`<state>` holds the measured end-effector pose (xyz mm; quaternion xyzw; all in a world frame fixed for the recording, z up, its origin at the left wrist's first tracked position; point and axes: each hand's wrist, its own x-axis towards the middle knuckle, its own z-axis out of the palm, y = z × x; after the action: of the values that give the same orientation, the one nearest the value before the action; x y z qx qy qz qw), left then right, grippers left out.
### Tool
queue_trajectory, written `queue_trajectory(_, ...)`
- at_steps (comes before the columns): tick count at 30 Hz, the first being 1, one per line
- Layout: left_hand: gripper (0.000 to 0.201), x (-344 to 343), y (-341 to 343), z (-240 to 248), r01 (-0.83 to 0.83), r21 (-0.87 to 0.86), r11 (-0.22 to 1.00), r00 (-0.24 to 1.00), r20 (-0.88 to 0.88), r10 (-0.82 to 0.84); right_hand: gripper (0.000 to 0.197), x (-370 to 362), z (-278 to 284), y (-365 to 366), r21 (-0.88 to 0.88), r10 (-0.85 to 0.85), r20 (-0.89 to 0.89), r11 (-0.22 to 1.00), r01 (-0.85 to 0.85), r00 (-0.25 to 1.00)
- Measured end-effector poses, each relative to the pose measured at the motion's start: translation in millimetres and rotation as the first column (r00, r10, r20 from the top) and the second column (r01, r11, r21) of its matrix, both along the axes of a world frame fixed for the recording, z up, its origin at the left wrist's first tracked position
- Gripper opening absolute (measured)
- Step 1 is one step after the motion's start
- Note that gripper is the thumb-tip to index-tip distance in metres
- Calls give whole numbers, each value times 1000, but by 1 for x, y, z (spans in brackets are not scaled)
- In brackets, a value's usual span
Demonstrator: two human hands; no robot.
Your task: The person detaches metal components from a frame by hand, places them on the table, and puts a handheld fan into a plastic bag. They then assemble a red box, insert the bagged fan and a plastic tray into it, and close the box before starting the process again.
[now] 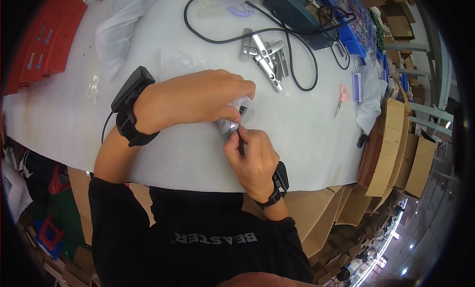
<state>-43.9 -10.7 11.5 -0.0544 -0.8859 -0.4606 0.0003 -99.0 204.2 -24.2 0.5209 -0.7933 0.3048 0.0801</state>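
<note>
Both of my hands meet over the white tabletop, around a thin clear plastic bag (244,103) with a silver metal piece (233,127) partly inside it. The fingers of my left hand (198,96) are curled round the bag from the left. My right hand (255,156) pinches the lower end of the metal piece between thumb and fingers. Much of that piece is hidden by the fingers and the film. Beyond my hands lies a loose pile of similar silver metal pieces (266,57), long and narrow with holes.
A black cable (225,41) loops over the table from a dark blue-grey machine (292,15). Pink-handled scissors (344,94) lie at the right. Red bins (54,37) stand at far left, near crumpled plastic film (116,37). Cardboard boxes (388,143) line the right edge.
</note>
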Motion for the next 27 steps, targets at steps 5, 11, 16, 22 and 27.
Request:
queue_trajectory(5, 33, -4, 0, 10, 7, -3, 1000, 998, 56, -7, 25, -6, 17, 9, -3, 44, 119, 999, -44, 992)
queue_trajectory(11, 37, -2, -6, 6, 46, -29, 999, 996, 71, -44, 27, -3, 11, 23, 12, 157, 57, 987, -158, 986)
queue_trajectory(16, 40, -1, -7, 2, 61, -44, 997, 998, 21, -60, 30, 0, 3, 27, 15, 112, -1, 994, -112, 994)
queue_trajectory(22, 43, -2, -7, 0, 49, -50, 998, 997, 61, -46, 41, -9, 21, 15, 139, 106, 176, 982, -131, 979)
queue_trajectory(27, 45, -4, -8, 4, 43, -44, 998, 995, 87, -39, 50, -14, 26, 14, 150, 124, 170, 977, -150, 978)
